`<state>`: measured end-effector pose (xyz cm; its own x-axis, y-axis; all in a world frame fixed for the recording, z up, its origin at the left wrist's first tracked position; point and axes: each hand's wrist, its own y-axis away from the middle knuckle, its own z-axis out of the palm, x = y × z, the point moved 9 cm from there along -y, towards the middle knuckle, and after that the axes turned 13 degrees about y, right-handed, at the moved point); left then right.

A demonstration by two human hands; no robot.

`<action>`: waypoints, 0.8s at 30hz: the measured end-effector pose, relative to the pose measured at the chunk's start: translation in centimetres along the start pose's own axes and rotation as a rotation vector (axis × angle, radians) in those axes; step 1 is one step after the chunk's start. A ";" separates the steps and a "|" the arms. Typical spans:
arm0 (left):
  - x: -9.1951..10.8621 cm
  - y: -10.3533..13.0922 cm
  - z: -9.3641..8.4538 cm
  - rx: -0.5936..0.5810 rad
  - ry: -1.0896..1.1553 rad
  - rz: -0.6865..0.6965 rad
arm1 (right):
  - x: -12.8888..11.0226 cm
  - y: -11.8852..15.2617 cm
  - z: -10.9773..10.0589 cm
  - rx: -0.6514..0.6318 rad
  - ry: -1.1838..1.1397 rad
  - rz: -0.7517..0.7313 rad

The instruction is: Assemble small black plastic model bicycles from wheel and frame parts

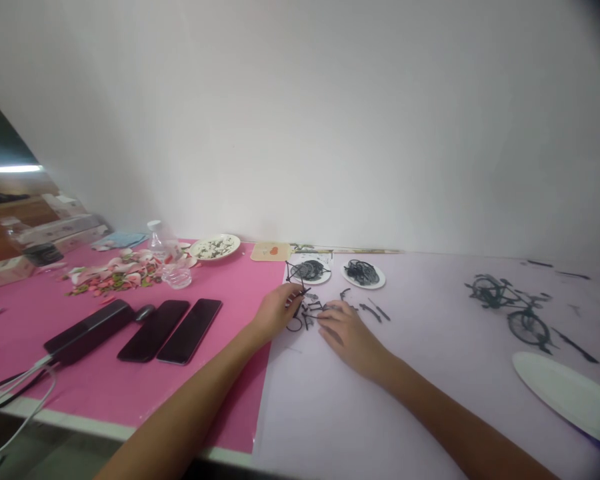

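Presently, I observe the left hand (pixel 277 311) pinching a thin black frame (pixel 303 280) between thumb and fingers, overlapping the left plate (pixel 323 281) in my view. The right hand (pixel 349 335) is spread low over small black parts (pixel 314 306), fingers bent; remotely, I cannot tell whether it grips one. These parts lie on the white sheet (pixel 310 407), between and beside the hands. Beyond, the right plate (pixel 380 282) bears black pieces. A bike model (pixel 517 304) sits well right; two phones (pixel 190 331) lie on the pink sheet (pixel 107 387).
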<state>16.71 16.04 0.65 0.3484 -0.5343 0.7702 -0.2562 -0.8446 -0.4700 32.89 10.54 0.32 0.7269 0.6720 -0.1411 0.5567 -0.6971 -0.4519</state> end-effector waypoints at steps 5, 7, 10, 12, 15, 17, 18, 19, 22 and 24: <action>0.1 0.0 0.0 -0.004 -0.006 0.004 | 0.1 -0.1 0.1 -0.017 -0.003 -0.001; 0.1 0.0 0.0 -0.007 0.000 0.000 | 0.2 -0.2 -0.2 -0.005 0.010 0.010; 0.2 0.1 0.1 -0.010 0.001 -0.004 | 0.8 -0.2 -1.0 0.042 0.045 0.056; 0.3 0.1 0.1 -0.013 -0.002 -0.006 | 1.6 -0.2 -1.8 0.089 0.076 0.099; 0.3 0.1 0.0 -0.010 -0.008 -0.012 | 3.3 -0.2 -3.4 0.179 0.136 0.174; 0.3 0.1 -0.1 -0.009 -0.010 -0.013 | 4.8 -0.1 -4.6 0.242 0.175 0.229; 0.3 0.1 -0.1 -0.009 -0.009 -0.014 | 5.6 0.0 -5.2 0.272 0.183 0.257; 0.3 0.1 -0.1 -0.010 -0.007 -0.017 | 6.4 0.1 -5.6 0.287 0.184 0.285; 0.2 0.1 -0.1 -0.008 0.003 -0.026 | 8.7 0.5 -6.5 0.322 0.157 0.390; 0.2 0.1 -0.1 -0.009 0.008 -0.035 | 9.5 0.7 -6.5 0.298 0.135 0.425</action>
<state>16.69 15.81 0.79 0.3499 -0.5045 0.7894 -0.2526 -0.8622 -0.4391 42.80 14.84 4.37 0.9197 0.2938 -0.2603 0.0779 -0.7866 -0.6126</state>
